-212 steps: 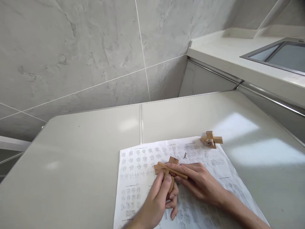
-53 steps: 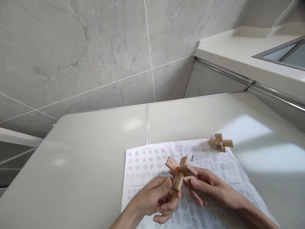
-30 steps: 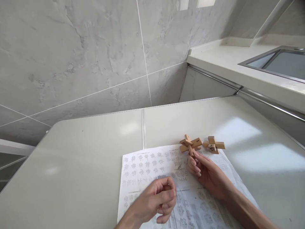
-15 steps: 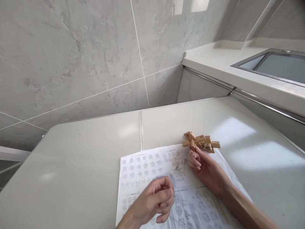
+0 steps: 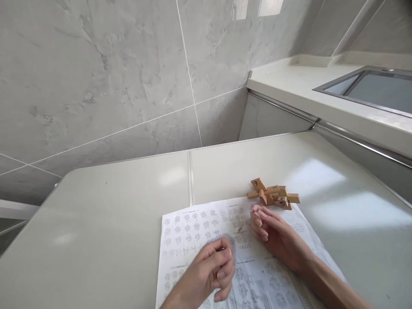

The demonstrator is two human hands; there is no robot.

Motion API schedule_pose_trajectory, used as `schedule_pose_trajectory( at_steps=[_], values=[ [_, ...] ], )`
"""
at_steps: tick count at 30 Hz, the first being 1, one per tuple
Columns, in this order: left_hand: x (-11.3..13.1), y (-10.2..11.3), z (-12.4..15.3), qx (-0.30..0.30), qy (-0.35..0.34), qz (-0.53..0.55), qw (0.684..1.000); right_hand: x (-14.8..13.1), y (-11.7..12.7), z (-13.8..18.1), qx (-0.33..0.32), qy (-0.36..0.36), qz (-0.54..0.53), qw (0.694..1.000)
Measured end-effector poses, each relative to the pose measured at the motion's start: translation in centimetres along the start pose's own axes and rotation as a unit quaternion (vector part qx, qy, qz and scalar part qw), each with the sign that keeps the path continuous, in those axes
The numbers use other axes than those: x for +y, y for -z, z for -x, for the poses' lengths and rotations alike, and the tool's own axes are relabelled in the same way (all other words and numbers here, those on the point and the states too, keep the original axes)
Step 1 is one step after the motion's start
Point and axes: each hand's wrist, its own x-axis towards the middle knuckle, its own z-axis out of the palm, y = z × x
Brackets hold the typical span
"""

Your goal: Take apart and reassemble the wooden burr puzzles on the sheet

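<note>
Wooden puzzle pieces (image 5: pixel 273 193), several of them crossed in a small heap and some marked with black characters, lie at the top edge of a printed instruction sheet (image 5: pixel 189 240). Just in front of them is my right hand (image 5: pixel 273 234), a small gap from the wood, its fingers curled in toward the thumb with nothing visible in them. Lower down, my left hand (image 5: pixel 207 272) hovers over or rests on the sheet; I cannot tell which. Its fingers are loosely curled, the thumb lying against the index finger, and no object shows in it.
The sheet lies on a glossy pale table (image 5: pixel 96 223) with a seam across it. Behind stands a grey marbled tile wall (image 5: pixel 128 77). A white counter (image 5: pixel 283 81) with an inset sink (image 5: pixel 370 88) runs along the right, above the table's level.
My right hand has let go of the wooden pieces and drawn back slightly toward me. The pieces shifted a little. My left hand has hardly moved.
</note>
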Motion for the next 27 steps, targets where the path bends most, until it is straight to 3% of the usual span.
schedule_pose_trajectory(
  at_steps=[27],
  values=[
    [0.08, -0.32, 0.05, 0.009, -0.003, 0.002, 1.0, -0.11, -0.2, -0.19, 0.0, -0.021, 0.02, 1.0]
  ],
)
